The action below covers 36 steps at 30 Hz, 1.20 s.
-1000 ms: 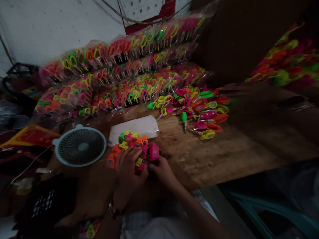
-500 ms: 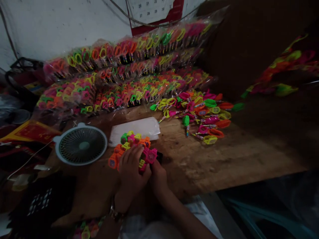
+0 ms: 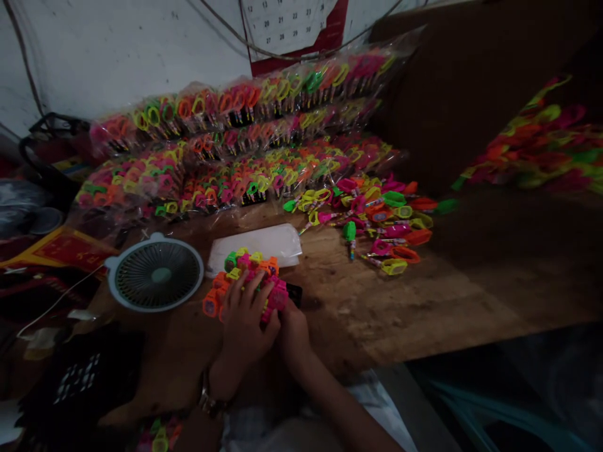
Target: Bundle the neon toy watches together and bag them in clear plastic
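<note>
A cluster of bright toy watches in orange, pink, yellow and green stands on the wooden table in front of me. My left hand lies over the cluster, its fingers bent around the tops. At the right side of the cluster, my right hand grips low by a pink toy watch; its fingertips are mostly hidden. A black piece shows just behind that hand. Beyond the cluster lies a stack of clear plastic bags.
A small round fan stands to the left. Loose toy watches with patterned sticks are piled at the right. Bagged rows of them line the wall. Black perforated cards lie at the lower left, near the table edge.
My right hand and the pink toy watch have shifted slightly left, closer to the cluster. The fingers of my left hand have spread a little over the tops. The view has moved slightly.
</note>
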Available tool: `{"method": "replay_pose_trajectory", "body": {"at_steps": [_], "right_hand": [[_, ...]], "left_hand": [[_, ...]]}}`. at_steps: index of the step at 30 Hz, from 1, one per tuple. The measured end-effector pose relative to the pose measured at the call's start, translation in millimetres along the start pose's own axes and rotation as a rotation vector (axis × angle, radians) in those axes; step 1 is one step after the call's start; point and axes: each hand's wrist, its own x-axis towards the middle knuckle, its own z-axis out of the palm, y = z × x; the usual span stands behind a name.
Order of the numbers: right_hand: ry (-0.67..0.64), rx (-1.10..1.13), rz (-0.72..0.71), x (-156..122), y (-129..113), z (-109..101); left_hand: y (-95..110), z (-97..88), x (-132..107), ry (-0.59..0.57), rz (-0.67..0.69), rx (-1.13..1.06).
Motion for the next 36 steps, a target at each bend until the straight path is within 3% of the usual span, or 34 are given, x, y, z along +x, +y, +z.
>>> {"method": "replay_pose_trajectory", "body": {"at_steps": [5,10,20,25,27,29,33,36], "right_hand": [[-0.042,-0.044,0.010,3.4,-2.2,-3.4],[-0.042,-0.120,0.024,1.1,-1.7,1.7],[-0.040,-0.377,-0.013,-0.2,2.6,14.7],[-0.037,-0.306,-0.095,-2.2,10.4,14.7],[-0.086,-0.197,-0.155,4.8,15.8,-5.6],[-0.031,-0.172,-0.141,20.9,23.1,-41.5],[0.379,-0.594,0.210,73.0,37.5,-127.1],[0.396,-0.810,0.352,107.6,43.4,-159.7]], "left_hand": [[0.2,0.2,-5.4,0.144,0.077,-0.118],[3.4,-1.6,-2.1,0.165,0.041,-0.134],[-6.8,1.8,-6.4,0.129,0.066,-0.092],[-3.8,-0.8,4.8,-0.045,0.063,0.110],[-1.6,-3.2,6.9,-0.106,0.055,0.164],[-0.7,-3.3,5.7,-0.109,0.051,0.157],[-9.7,3.1,-5.0,0.001,-0.019,-0.047],[-29.2,3.9,-15.5,0.168,-0.136,-0.221]]}}
